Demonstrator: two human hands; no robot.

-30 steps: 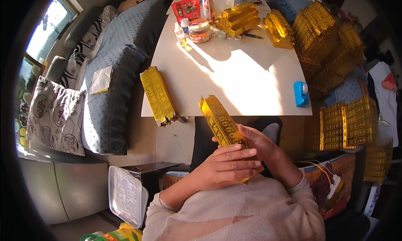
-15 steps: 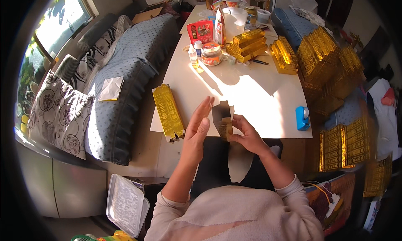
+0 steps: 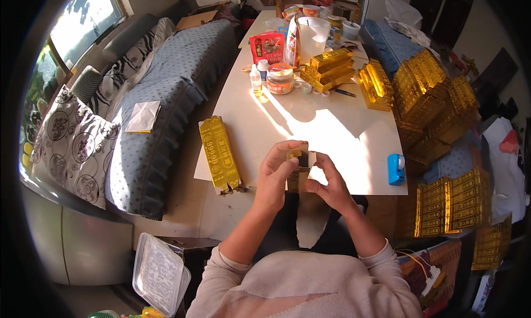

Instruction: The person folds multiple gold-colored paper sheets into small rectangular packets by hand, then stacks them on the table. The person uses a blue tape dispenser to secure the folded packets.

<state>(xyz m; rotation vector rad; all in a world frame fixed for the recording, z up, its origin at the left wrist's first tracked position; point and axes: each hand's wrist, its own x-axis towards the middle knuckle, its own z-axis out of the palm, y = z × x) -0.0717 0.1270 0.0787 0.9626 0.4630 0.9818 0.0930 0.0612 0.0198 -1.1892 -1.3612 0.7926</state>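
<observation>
Between my hands, just off the table's near edge, is a small card box (image 3: pixel 298 178) with a dull brownish inside. My left hand (image 3: pixel 273 177) grips its left side, thumb on the rim. On the right side, my right hand (image 3: pixel 334 186) holds it with thumb and fingers. Its outer faces are mostly hidden by my fingers. To the left, a long bundle of gold printed card (image 3: pixel 220 155) lies on the white table (image 3: pixel 249 116), its near end ragged.
Gold ingot-shaped boxes (image 3: pixel 328 70) stand farther back, with a taller stack (image 3: pixel 420 85) right of the table. A blue tape dispenser (image 3: pixel 396 170) sits at the near right corner. A lidded jar (image 3: pixel 280 79) and small bottles (image 3: pixel 256 81) are mid-table. A sofa (image 3: pixel 166 97) runs along the left.
My left hand, flat and apart from the card before, has closed on its left side. The card has turned from a tall open flap into a squarer box shape between both hands.
</observation>
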